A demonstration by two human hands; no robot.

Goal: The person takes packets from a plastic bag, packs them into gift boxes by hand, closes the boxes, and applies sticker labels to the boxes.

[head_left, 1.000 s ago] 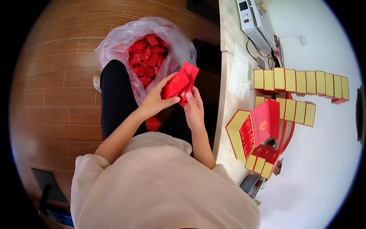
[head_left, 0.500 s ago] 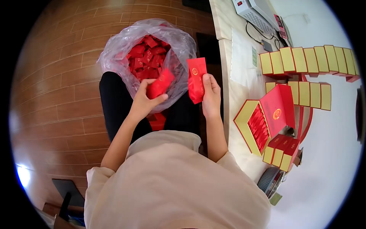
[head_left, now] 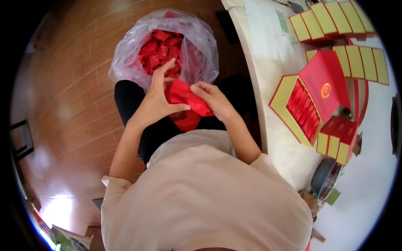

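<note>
Above my lap, red foil packets [head_left: 182,93] are held between both hands, bunched so closely that I cannot count them. My left hand [head_left: 154,100] grips the left end, thumb below and index finger stretched up. On the other end, my right hand [head_left: 212,99] pinches with thumb and fingers. Just beyond, a clear plastic bag [head_left: 201,54] stands open, with many similar red packets [head_left: 162,52] inside. Under my hands, something red [head_left: 186,122] shows between my thighs, mostly covered.
On the white-covered table [head_left: 278,138] to the right, an open red and gold box [head_left: 288,111] holds a row of red packets. Closed boxes [head_left: 331,19] stand in rows behind it, and several more boxes [head_left: 338,136] sit nearer. A grey basket [head_left: 324,175] is close by.
My hands have come together, bringing their separate red packets into contact. The right hand moved left and down from beside the table. The whole view has shifted.
</note>
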